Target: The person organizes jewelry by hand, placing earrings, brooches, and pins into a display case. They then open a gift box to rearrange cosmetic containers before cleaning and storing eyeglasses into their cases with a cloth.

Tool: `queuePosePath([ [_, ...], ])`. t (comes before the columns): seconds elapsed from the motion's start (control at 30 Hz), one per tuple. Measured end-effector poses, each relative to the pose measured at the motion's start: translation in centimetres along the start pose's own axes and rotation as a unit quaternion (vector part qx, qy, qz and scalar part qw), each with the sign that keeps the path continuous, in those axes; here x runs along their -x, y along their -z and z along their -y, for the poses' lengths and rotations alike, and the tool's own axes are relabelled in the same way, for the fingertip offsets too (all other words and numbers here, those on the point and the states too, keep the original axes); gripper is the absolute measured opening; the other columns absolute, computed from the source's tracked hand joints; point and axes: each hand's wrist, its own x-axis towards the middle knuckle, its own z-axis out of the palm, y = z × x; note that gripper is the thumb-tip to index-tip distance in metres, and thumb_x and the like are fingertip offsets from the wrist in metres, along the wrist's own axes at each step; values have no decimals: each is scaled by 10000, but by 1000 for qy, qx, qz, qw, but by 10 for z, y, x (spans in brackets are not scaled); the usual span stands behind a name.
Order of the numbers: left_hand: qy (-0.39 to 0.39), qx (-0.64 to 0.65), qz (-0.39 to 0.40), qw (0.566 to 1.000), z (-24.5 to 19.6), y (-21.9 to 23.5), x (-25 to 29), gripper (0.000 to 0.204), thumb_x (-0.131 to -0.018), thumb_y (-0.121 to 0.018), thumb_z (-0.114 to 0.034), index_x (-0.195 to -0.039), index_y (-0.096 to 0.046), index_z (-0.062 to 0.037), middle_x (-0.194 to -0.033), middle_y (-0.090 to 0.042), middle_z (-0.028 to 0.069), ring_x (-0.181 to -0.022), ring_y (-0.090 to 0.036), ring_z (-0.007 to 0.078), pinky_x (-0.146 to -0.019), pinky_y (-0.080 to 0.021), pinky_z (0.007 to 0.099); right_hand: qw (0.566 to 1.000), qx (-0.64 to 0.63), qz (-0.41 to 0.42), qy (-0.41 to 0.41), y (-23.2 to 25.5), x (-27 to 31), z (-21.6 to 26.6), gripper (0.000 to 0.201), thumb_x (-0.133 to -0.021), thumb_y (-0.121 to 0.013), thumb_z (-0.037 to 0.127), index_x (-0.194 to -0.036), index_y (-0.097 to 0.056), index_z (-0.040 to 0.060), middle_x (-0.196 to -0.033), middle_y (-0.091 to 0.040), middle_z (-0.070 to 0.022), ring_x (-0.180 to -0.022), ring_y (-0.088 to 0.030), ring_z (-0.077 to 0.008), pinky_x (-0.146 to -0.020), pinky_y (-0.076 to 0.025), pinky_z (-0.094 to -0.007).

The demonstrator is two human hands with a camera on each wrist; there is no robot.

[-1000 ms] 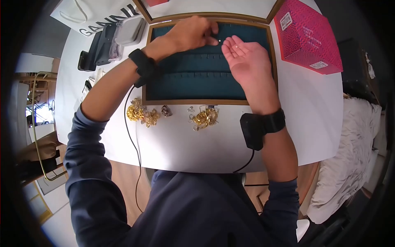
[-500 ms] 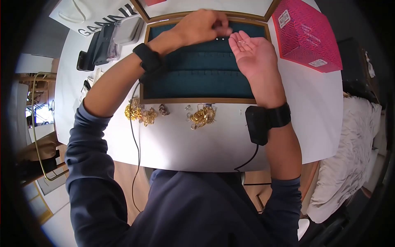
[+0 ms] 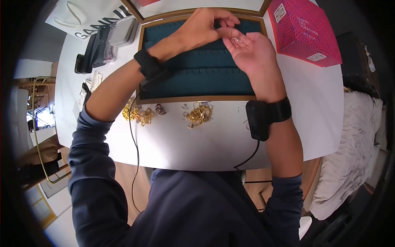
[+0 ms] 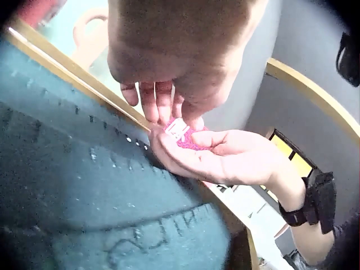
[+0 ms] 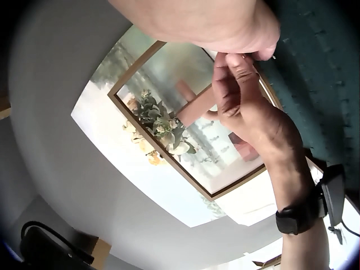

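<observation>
My right hand [image 3: 257,53] lies palm up over the right part of a wooden jewelry box [image 3: 193,99] with a teal lining. Small silvery pieces of jewelry [image 3: 236,40] rest on its fingers. Reaching across from the left, my left hand [image 3: 201,31] has its thumb and index finger at those pieces. In the left wrist view its other fingers [image 4: 163,101] hang loosely, apart from the thumb. A short row of tiny bright studs [image 4: 137,143] sits in the lining beside the right hand. The right palm is hidden in the right wrist view.
Piles of gold jewelry [image 3: 200,115] and a brownish cluster [image 3: 160,109] lie before the box. Its glazed lid stands raised behind. A pink box [image 3: 304,33] is at the right; a white paper bag [image 3: 84,20] and grey cases [image 3: 123,33] are at the left. A cable [image 3: 133,164] trails from the left wrist.
My left hand has gone from the upper part of the lining to the right hand's fingers. The right hand has shifted slightly right and stays palm up.
</observation>
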Motion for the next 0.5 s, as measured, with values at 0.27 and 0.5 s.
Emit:
queuePosePath([
  [0.27, 43, -120, 76, 989, 31, 3, -1, 132, -863, -727, -37, -974, -718, 36, -876, -744, 188, -879, -742, 268, -826, -571, 382, 998, 29, -33, 38, 1, 10, 10, 549, -960, -365, 6, -1467, -297, -194, -1446, -403, -291, -1377, -438, -384, -1214, -389, -482],
  [0.5, 68, 68, -2, 995, 7, -5, -16, 170, -932, -717, -73, -1079, -724, 13, -977, -758, 124, -915, -706, 185, -834, -551, 318, 1000, 5, -2, -9, 2, 0, 10, 545, -967, -372, 10, -1465, -295, -197, -1453, -388, -297, -1372, -440, -385, -1207, -400, -482],
])
